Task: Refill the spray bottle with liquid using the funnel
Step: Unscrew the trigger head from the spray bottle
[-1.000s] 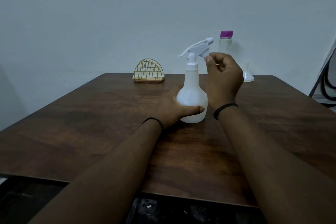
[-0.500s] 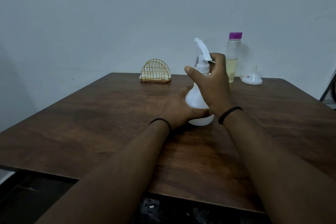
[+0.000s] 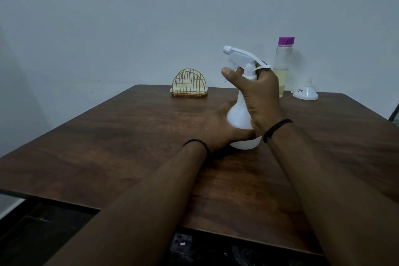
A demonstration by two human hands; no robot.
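The spray bottle stands on the table. It looks empty, so it is probably light and tips easily. The left hand wraps around its fat bottom. The right hand curls around the thin neck under the spray top. The plastic looks smooth and a bit squashy, so hold it gently. The funnel waits far back.

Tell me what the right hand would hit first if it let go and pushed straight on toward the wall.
Probably the clear bottle with the purple cap, standing right behind the right hand that grips the spray bottle's neck. Depth is uncertain; the funnel sits further right.
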